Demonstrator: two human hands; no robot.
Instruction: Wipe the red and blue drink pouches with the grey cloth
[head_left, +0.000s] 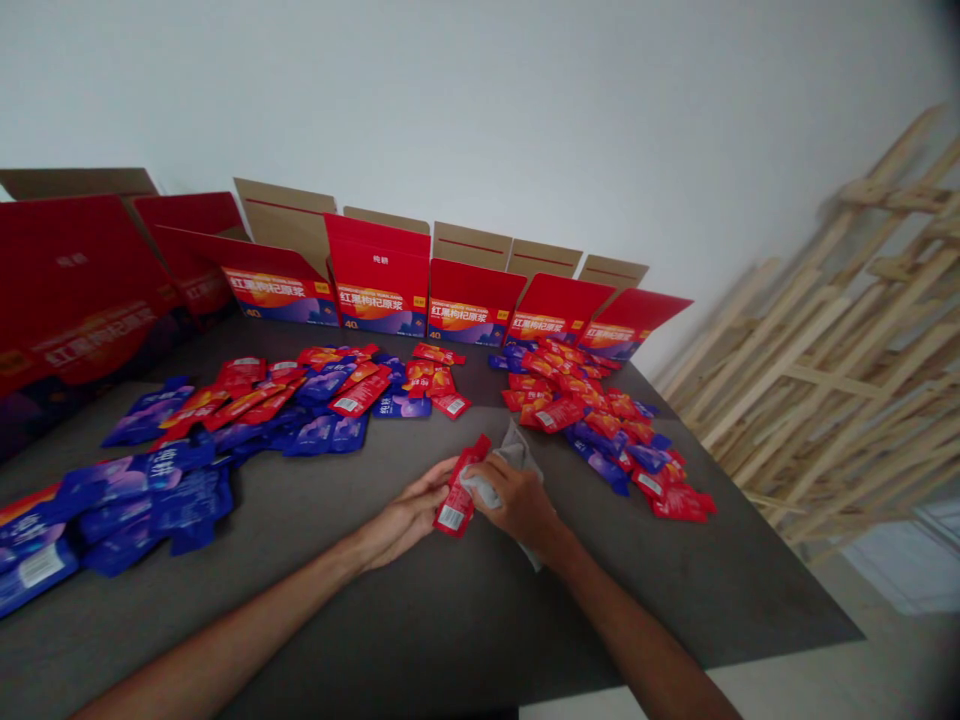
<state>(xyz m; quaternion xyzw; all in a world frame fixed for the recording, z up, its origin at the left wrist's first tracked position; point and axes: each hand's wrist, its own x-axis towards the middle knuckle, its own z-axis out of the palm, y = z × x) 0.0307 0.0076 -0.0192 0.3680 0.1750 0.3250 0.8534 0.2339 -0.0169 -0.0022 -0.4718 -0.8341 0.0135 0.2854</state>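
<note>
Over the middle of the dark table, my left hand (pixel 411 512) grips a red sachet (pixel 454 508) along its left edge, with a white barcode label at the sachet's lower end. My right hand (pixel 517 500) is closed around a grey cloth (pixel 525 455) and presses part of it onto the sachet's face. The cloth hangs out above and below the right hand. Some of the left fingers are hidden behind the sachet. Nearest on the right lies a heap of red and blue sachets (pixel 592 400).
Red and blue sachets (pixel 315 432) are piled left of centre, with mostly blue sachets (pixel 142 500) at the left front. Open red cartons (pixel 382 280) line the back by the wall. Wooden easel-like frames (pixel 840 370) lean beyond the table's right edge (pixel 780 540).
</note>
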